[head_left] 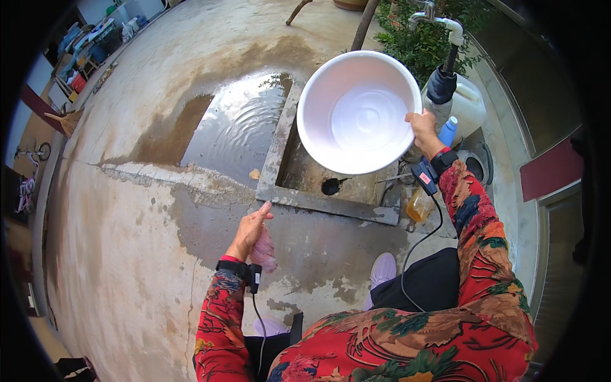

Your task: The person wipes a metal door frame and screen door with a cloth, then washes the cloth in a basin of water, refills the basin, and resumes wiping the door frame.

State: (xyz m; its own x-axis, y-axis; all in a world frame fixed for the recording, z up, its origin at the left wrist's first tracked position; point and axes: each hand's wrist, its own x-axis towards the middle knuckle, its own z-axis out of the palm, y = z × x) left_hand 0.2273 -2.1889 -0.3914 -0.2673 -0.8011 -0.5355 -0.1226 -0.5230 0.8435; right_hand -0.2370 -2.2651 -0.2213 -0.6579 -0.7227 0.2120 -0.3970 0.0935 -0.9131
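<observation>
1. Above a square concrete trough, the white basin hangs tilted, its inside turned toward the wearer; it hides the far part of the trough.
2. At the basin's right rim, the right hand pinches the edge, with the thumb over the inner wall.
3. Near the trough's lower left corner, the left hand is half-curled around a crumpled pink item, probably a cloth, though the hand covers part of it. The hand is well apart from the basin.
4. On the trough's floor, a dark round hole lies below the basin's lower rim.
5. To the left of the trough, a rippled puddle reflects the sky, bordered by damp concrete.
6. At upper right, a metal tap stands before a leafy plant.
7. Beyond the right wrist, a pale plastic jug and a blue bottle stand close together; nearer the wearer, a bottle of amber liquid is beside the trough.
8. At lower centre, a pale shoe rests on the concrete.
</observation>
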